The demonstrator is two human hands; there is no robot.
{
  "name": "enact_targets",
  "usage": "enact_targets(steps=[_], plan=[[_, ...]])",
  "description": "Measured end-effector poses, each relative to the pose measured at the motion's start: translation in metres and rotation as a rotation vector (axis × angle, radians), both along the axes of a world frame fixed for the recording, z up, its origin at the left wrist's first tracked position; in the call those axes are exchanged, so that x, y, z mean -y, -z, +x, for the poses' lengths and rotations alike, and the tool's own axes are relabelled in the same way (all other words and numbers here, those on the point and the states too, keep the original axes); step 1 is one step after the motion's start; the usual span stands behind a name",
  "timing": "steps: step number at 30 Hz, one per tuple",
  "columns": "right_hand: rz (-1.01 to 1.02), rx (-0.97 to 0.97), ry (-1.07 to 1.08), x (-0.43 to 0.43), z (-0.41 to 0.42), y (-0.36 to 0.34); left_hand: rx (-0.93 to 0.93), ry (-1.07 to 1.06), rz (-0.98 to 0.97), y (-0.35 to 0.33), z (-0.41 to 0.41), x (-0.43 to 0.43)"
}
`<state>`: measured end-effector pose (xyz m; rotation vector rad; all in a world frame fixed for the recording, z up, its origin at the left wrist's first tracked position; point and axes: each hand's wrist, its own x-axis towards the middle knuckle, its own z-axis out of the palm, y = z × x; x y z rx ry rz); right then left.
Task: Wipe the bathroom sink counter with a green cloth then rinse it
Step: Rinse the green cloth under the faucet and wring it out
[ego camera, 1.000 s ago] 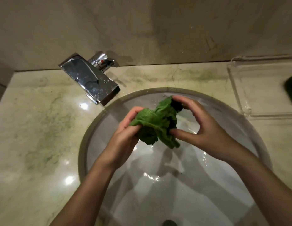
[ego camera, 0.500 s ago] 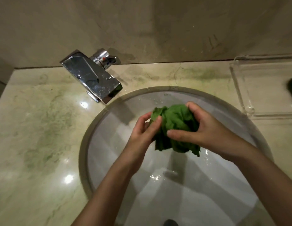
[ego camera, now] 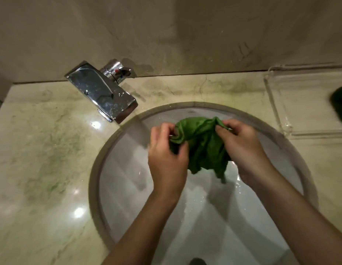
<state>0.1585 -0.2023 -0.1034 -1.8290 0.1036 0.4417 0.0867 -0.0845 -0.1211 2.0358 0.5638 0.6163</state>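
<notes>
Over the preceding second the cloth (ego camera: 204, 146) went from a tight ball pressed between both hands to a partly opened sheet stretched above the sink (ego camera: 128, 188). The hands moved apart to opposite sides of it. This suggested the counter (ego camera: 42, 150) had been wiped and the rinse stage was under way, with the cloth being worked or opened out. No water was visible running from the tap (ego camera: 103, 92) at the sink's rear left rim.

The left hand (ego camera: 166, 155) pinched a rolled upper corner of the cloth between thumb and curled fingers. The right hand (ego camera: 243, 150) gripped the opposite upper edge in the same way.

The cloth hung over the middle of the sink, clear of the sink's surface. It was dark green, creased, and looked wet, with its lower edge dangling in uneven folds.
</notes>
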Motion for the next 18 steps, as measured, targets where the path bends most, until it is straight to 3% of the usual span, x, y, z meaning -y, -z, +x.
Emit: enact_targets(steps=[3,6,10,13,15,18], plan=[[0.474,-0.403,0.061,-0.003,0.002,-0.013,-0.039,0.198,0.264,0.006,-0.006,0.014],[0.511,-0.435,-0.114,0.003,0.003,-0.015,-0.110,0.448,0.377,0.013,-0.014,0.015],[0.300,-0.203,-0.212,0.013,0.001,-0.013,-0.091,0.664,0.121,0.004,-0.031,0.006],[0.384,-0.216,-0.289,0.024,0.011,-0.020,-0.028,0.524,-0.014,0.006,-0.042,-0.009],[0.425,-0.241,-0.438,0.027,0.019,-0.031,-0.104,0.469,-0.187,0.006,-0.038,-0.019],[0.377,-0.217,-0.632,0.024,0.028,-0.043,-0.256,0.635,-0.504,0.003,-0.020,-0.027]])
